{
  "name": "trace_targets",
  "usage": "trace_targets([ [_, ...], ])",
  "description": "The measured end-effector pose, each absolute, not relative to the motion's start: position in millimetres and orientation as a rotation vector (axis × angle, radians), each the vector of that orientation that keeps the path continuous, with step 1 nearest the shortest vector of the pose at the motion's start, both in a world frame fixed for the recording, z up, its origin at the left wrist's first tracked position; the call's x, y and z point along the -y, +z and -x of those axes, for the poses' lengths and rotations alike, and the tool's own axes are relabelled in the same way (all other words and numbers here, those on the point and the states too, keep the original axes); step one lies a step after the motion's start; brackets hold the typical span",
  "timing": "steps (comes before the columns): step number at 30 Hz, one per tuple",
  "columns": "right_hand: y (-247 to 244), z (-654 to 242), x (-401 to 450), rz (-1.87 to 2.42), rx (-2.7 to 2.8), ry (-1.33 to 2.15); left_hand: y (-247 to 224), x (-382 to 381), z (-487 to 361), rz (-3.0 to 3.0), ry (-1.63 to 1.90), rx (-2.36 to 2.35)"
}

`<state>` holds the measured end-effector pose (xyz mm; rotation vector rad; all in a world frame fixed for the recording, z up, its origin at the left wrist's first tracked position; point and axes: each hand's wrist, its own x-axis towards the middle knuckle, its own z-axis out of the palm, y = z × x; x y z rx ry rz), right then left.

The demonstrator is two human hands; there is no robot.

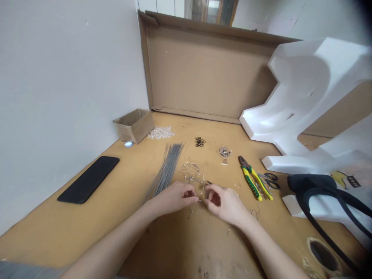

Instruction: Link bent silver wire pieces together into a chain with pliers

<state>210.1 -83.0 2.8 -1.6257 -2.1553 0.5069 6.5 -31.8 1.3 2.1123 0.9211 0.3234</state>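
My left hand [174, 198] and my right hand [223, 205] meet above the wooden tabletop [186, 244], their fingertips pinching a small piece of thin bent wire [201, 199]. Just beyond them lies a loose tangle of bent wire bits [192, 174]. A long bundle of straight grey wires [165, 170] fans out past my left hand. Combination pliers with yellow-green handles [255, 181] lie to the right of my right hand, with black-handled scissors [271, 180] beside them. The fingers partly hide the wire.
Small heaps of black rings [200, 142], transparent rings [161, 132] and wire bits [225, 152] lie farther back. A cardboard box [134, 125], a black phone [88, 179], white foam blocks [308, 100] and a black strap [310, 193] surround the work area. A wall stands left.
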Motion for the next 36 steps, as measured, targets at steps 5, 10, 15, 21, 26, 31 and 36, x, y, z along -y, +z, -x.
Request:
trace_targets([
  [5, -3.9, -210.3, 79.2, 1.674, 2.172, 0.438, 6.4, 35.2, -7.4, -1.916, 0.278, -0.808],
  [10, -9.3, -217.5, 73.2, 1.664, 2.188, 0.437, 21.3, 32.8, 5.3, -1.669, 0.168, -0.622],
  [15, -10.2, -217.9, 73.3, 1.635, 2.215, 0.438, 17.6, 21.8, 16.0, -1.71, 0.308, -0.779],
  [21, -7.5, -215.7, 73.1, 1.603, 2.236, 0.459, 5.6, 16.7, 7.9, -2.026, 0.571, -1.079],
  [26, -6.5, -214.1, 73.2, 1.557, 2.248, 0.422, 2.2, 20.9, 1.7, -2.027, 0.418, -0.902],
  [31, -10.5, -212.1, 74.3, 1.566, 2.188, 0.422, 1.7, 21.4, 3.4, -1.979, 0.432, -0.869],
  [36, -14.8, -213.7, 72.7, 1.489, 2.137, 0.427, 8.9, 22.6, 7.0, -1.964, 0.443, -0.846],
])
